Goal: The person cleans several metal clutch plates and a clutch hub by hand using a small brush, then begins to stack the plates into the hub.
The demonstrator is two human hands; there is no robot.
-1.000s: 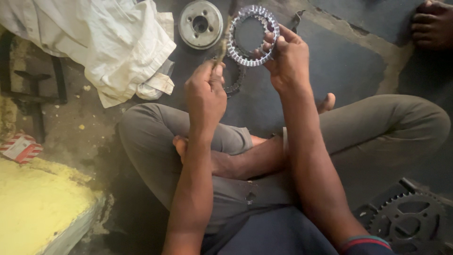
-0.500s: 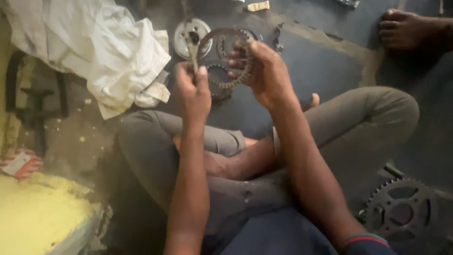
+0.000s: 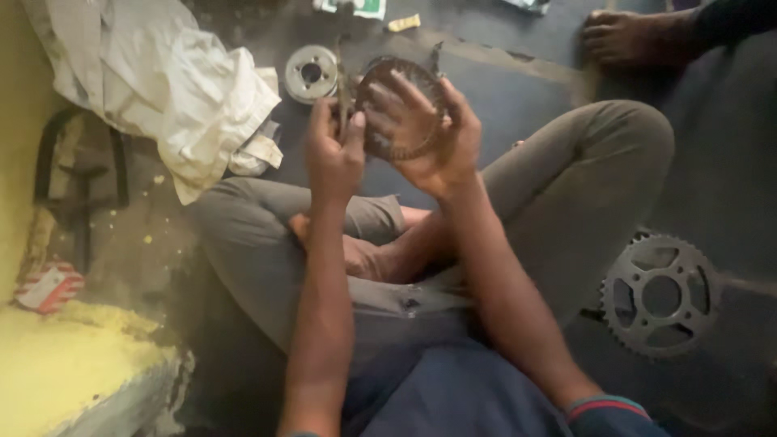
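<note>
I sit cross-legged on a dark floor. My right hand (image 3: 441, 133) holds a toothed metal ring plate (image 3: 402, 109) up in front of me, fingers spread across its face. My left hand (image 3: 333, 154) is closed on a thin metal tool (image 3: 343, 93) that stands upright against the ring's left edge. Both hands are raised above my knees, close together.
A round metal hub (image 3: 312, 73) lies on the floor behind my hands. A crumpled white cloth (image 3: 162, 81) lies at the left. A large chain sprocket (image 3: 660, 295) rests at the right. Another person's bare foot (image 3: 627, 36) is at the top right. A yellow surface (image 3: 65, 372) is at the bottom left.
The ring plate has turned from edge-open, with its hole showing, to lying flat against my right palm. Both hands have stayed together while the view shifted.
</note>
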